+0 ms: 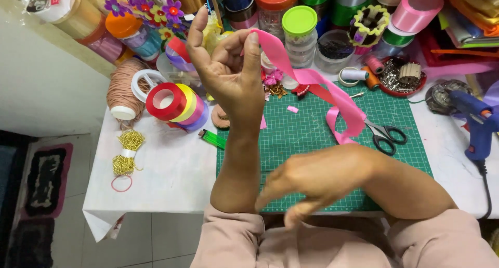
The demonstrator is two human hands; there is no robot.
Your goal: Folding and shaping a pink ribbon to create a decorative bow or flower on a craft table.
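Note:
My left hand is raised above the table and pinches one end of a pink ribbon between thumb and fingers. The ribbon runs down to the right and curls onto the green cutting mat. My right hand hovers low over the mat's near edge, blurred, fingers apart and pointing left, holding nothing. Black-handled scissors lie on the mat just right of the ribbon's loop.
A blue glue gun lies at the right. Red, yellow and purple ribbon rolls, a spool of cord, a green lighter and gold beads sit at the left. Jars, ribbon spools and a red tray of pins crowd the back.

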